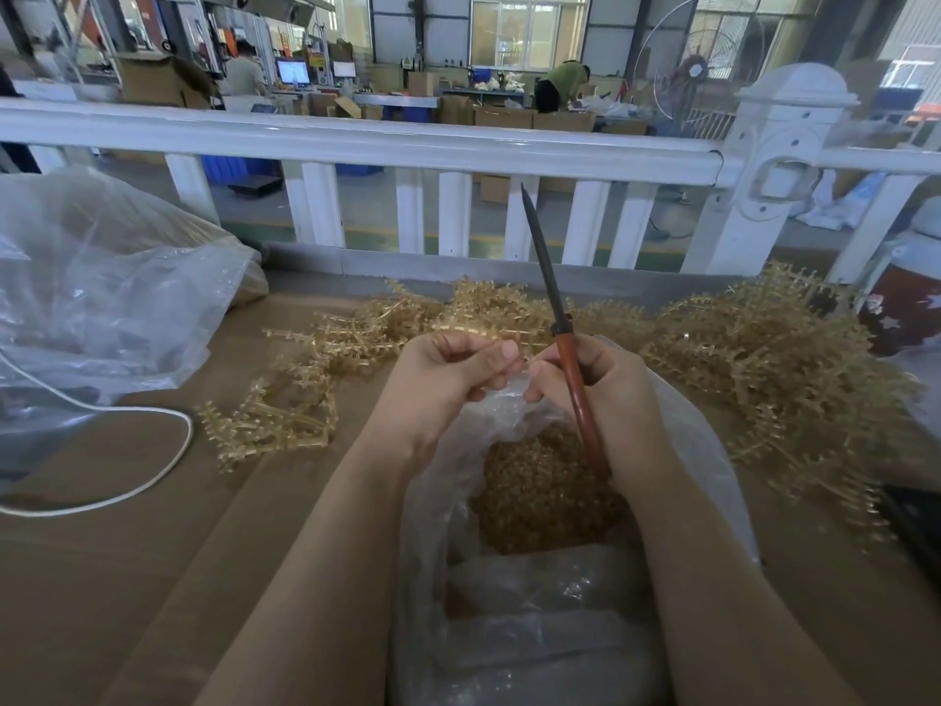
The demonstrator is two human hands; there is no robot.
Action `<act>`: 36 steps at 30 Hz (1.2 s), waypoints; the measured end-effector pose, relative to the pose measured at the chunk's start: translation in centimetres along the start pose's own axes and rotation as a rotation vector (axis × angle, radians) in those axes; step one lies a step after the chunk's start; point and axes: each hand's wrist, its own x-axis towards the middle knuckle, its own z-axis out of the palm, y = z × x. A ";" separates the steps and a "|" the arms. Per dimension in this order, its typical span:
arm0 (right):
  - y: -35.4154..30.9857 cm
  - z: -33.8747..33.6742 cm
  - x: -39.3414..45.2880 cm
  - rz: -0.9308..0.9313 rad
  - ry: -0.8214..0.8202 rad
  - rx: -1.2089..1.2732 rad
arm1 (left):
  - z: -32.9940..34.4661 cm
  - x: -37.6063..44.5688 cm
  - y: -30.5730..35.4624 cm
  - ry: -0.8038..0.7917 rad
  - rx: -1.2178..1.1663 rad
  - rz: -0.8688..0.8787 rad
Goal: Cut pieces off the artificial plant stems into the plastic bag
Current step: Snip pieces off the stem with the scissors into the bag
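My left hand (448, 369) pinches a small golden plastic stem piece (509, 349) between thumb and fingers, just above the open clear plastic bag (702, 450). My right hand (596, 394) grips scissors (547, 277) by their red-brown handle, the dark blades closed and pointing up and away. Its fingertips meet the left hand's at the stem piece. Inside the bag lies a heap of cut golden pieces (540, 491). Uncut golden plant stems (753, 369) are piled on the cardboard-covered table behind and to the right of my hands.
A few loose stems (275, 420) lie to the left on the brown cardboard (102, 578). A large clear bag (91, 277) fills the far left, with a white cord (168, 466) looping below it. A white railing (356, 145) bounds the table's far edge. A red patterned container (906, 313) stands at right.
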 end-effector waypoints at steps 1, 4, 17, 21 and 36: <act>-0.1 0.0 -0.1 -0.011 0.006 -0.001 | 0.0 0.1 -0.1 0.015 -0.028 -0.009; -0.1 0.0 -0.1 -0.013 0.013 -0.054 | 0.2 0.2 -0.2 0.070 -0.082 -0.019; 1.0 -0.7 -0.3 -0.161 0.030 -0.490 | -0.2 0.0 0.2 0.123 -0.084 0.097; 1.6 -0.7 -0.3 -0.231 0.056 -0.659 | -0.3 0.0 0.2 0.127 -0.045 0.118; 1.6 -0.6 -0.5 -0.317 0.148 -0.746 | -0.3 0.1 0.2 0.124 -0.098 0.069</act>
